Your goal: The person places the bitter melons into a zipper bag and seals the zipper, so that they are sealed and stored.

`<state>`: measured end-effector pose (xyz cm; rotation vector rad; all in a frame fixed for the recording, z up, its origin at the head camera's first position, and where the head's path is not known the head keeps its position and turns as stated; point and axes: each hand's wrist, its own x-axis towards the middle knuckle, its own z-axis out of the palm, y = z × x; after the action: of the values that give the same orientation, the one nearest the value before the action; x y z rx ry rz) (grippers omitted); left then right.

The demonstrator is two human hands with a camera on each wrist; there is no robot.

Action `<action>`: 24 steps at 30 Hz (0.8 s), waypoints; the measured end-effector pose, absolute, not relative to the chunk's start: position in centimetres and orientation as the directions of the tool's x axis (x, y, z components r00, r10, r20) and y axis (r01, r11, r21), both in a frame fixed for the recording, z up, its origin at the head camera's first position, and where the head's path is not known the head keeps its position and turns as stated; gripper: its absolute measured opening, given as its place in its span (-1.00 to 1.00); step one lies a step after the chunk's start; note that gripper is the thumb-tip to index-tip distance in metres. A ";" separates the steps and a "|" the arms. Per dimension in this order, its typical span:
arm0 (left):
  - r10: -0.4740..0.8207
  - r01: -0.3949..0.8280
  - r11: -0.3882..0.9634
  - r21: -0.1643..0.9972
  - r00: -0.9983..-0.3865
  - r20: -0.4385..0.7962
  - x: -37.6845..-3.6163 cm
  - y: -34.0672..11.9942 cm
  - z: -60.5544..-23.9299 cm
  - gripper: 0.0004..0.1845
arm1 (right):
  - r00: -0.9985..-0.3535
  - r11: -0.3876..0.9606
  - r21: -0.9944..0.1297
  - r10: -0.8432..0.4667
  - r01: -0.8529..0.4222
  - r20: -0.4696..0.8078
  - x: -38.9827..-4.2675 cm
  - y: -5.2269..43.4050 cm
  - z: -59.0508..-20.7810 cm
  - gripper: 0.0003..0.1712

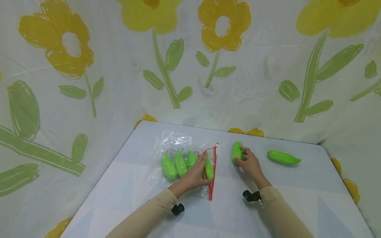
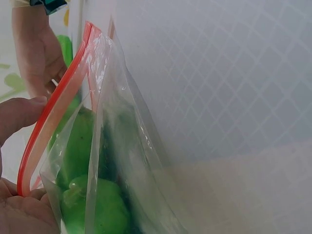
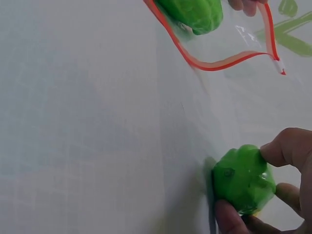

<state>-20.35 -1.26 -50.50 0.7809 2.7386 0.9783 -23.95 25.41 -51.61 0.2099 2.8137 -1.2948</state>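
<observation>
A clear zip bag (image 1: 175, 140) with a red zip edge (image 1: 214, 165) lies on the table, several ridged green gourds (image 1: 169, 167) side by side in it. My left hand (image 1: 194, 175) grips the bag at its mouth. Its thumb (image 2: 22, 114) lies against the red edge, which gapes open in the left wrist view. To the right of the bag, my right hand (image 1: 252, 167) holds another green gourd (image 1: 236, 150) between thumb and fingers. The right wrist view shows this gourd (image 3: 243, 180) end-on, close over the tabletop.
One more green gourd (image 1: 284, 157) with a pointed tip lies to the right of my right hand. The pale table (image 1: 143, 218) meets a flower-printed cloth (image 1: 253, 99) at its back and sides. Black wrist cameras (image 1: 251, 196) sit at both sleeves.
</observation>
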 end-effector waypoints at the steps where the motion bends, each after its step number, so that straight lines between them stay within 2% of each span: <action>1: 0.510 0.423 0.657 0.624 -0.859 0.045 -20.3 -1.2 -50.5 0.18 | -0.991 0.644 -0.753 0.101 0.135 -0.091 -23.8 25.5 -51.6 -0.21; 24: 0.518 0.445 0.653 0.613 -0.853 0.067 -20.3 -1.2 -50.5 0.18 | -0.996 0.663 -0.744 0.021 0.082 -0.092 -17.0 25.6 -51.6 -0.23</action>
<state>-20.26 -1.18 -50.53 0.8040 2.7515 0.9736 -16.99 25.59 -51.57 0.0865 2.7955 -1.2571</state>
